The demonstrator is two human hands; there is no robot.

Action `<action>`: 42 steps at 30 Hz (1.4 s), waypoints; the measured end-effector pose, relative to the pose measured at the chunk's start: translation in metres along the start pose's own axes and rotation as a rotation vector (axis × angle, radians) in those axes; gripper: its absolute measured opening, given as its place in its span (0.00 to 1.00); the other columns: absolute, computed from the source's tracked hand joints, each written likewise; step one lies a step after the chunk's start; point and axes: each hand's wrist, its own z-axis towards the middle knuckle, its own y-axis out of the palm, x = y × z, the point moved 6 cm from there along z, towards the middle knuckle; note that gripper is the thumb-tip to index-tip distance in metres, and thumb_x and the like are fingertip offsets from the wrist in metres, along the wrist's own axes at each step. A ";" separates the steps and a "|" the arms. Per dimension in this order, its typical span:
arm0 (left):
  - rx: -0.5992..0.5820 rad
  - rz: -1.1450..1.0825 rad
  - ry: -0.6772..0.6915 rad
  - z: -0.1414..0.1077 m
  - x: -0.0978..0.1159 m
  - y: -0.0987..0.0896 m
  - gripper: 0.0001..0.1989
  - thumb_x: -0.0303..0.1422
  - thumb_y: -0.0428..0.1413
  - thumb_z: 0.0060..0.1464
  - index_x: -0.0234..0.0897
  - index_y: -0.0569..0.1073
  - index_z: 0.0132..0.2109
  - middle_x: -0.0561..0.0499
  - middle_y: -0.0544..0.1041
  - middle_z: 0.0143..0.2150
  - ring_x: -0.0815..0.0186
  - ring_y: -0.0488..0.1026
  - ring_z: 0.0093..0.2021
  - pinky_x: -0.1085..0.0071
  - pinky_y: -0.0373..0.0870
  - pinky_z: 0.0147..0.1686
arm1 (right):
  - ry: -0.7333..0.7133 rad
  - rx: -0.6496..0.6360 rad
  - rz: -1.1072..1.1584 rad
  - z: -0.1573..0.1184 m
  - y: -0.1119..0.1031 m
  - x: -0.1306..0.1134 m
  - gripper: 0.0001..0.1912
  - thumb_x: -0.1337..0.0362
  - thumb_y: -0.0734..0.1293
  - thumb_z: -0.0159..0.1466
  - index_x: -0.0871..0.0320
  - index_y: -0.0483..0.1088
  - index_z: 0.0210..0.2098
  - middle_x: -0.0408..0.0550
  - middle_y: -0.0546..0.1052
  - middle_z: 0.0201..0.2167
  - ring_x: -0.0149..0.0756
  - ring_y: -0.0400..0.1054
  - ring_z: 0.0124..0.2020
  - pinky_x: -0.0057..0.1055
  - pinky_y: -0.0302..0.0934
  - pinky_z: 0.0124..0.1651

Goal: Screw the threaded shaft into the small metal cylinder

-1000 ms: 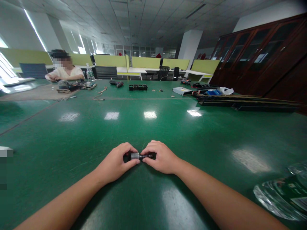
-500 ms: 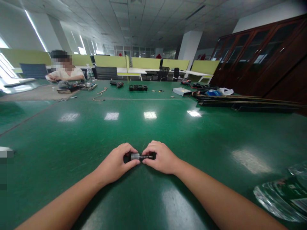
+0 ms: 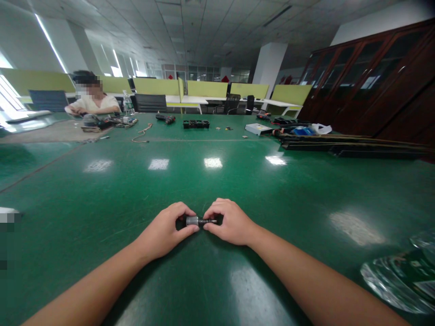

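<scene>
A small metal cylinder (image 3: 192, 221) with a dark, ringed shaft (image 3: 208, 221) extending to its right lies crosswise between my hands, low over the green table (image 3: 176, 181). My left hand (image 3: 169, 230) grips the cylinder end between thumb and fingers. On the other side, the thumb and fingers of my right hand (image 3: 231, 222) close around the shaft near the middle. The shaft's tip shows inside the curl of my right hand. My fingertips nearly meet where cylinder and shaft join.
A large clear bottle (image 3: 401, 280) lies at the lower right. Across the table are a black part (image 3: 196, 124), a cord (image 3: 141, 135), a silver box (image 3: 258, 129) and long dark strips (image 3: 350, 144). A person (image 3: 93, 99) sits at the far left.
My right hand has shifted very slightly to the right along the shaft. My left hand stays on the cylinder, almost unmoved.
</scene>
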 end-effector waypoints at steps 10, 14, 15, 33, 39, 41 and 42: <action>0.017 0.001 -0.023 0.001 -0.002 -0.002 0.09 0.36 0.58 0.56 0.38 0.73 0.42 0.51 0.75 0.39 0.62 0.71 0.39 0.68 0.66 0.39 | 0.034 0.014 -0.037 0.000 -0.003 0.004 0.03 0.67 0.72 0.54 0.57 0.75 0.30 0.43 0.76 0.27 0.34 0.66 0.33 0.32 0.57 0.40; 0.034 0.005 -0.035 0.001 -0.004 -0.003 0.08 0.36 0.58 0.57 0.39 0.73 0.43 0.52 0.75 0.39 0.63 0.71 0.38 0.69 0.66 0.38 | 0.059 0.033 -0.046 0.000 -0.004 0.008 0.03 0.68 0.72 0.54 0.57 0.74 0.29 0.43 0.76 0.28 0.34 0.66 0.33 0.33 0.57 0.40; 0.037 0.005 -0.037 0.001 -0.004 -0.003 0.08 0.37 0.58 0.57 0.39 0.73 0.43 0.52 0.75 0.38 0.63 0.71 0.38 0.69 0.66 0.38 | 0.064 0.034 -0.046 0.000 -0.005 0.009 0.03 0.68 0.72 0.54 0.57 0.74 0.29 0.43 0.76 0.28 0.34 0.66 0.33 0.33 0.57 0.40; 0.069 0.018 -0.088 0.002 -0.008 -0.006 0.09 0.37 0.58 0.57 0.40 0.73 0.43 0.52 0.74 0.37 0.64 0.68 0.34 0.70 0.65 0.34 | 0.222 0.102 -0.110 0.000 -0.015 0.027 0.03 0.68 0.69 0.53 0.56 0.75 0.28 0.44 0.75 0.27 0.35 0.66 0.32 0.32 0.58 0.38; 0.063 0.012 -0.080 0.001 -0.008 -0.006 0.09 0.36 0.58 0.56 0.39 0.73 0.43 0.53 0.74 0.37 0.64 0.69 0.34 0.70 0.65 0.34 | 0.127 0.058 -0.069 0.000 -0.010 0.020 0.04 0.67 0.71 0.55 0.55 0.76 0.32 0.44 0.77 0.30 0.35 0.68 0.35 0.33 0.59 0.41; 0.049 -0.001 -0.067 0.001 -0.007 -0.005 0.09 0.36 0.58 0.56 0.40 0.73 0.43 0.53 0.74 0.37 0.64 0.69 0.35 0.70 0.65 0.35 | 0.073 0.027 -0.030 0.001 -0.006 0.015 0.06 0.68 0.71 0.56 0.55 0.77 0.35 0.44 0.78 0.32 0.35 0.68 0.37 0.34 0.59 0.43; 0.040 -0.006 -0.060 0.001 -0.007 -0.005 0.09 0.36 0.59 0.56 0.40 0.73 0.43 0.53 0.74 0.38 0.64 0.69 0.35 0.69 0.65 0.35 | 0.056 0.011 -0.007 0.001 -0.005 0.012 0.07 0.68 0.71 0.57 0.54 0.77 0.36 0.44 0.78 0.33 0.35 0.69 0.38 0.34 0.59 0.44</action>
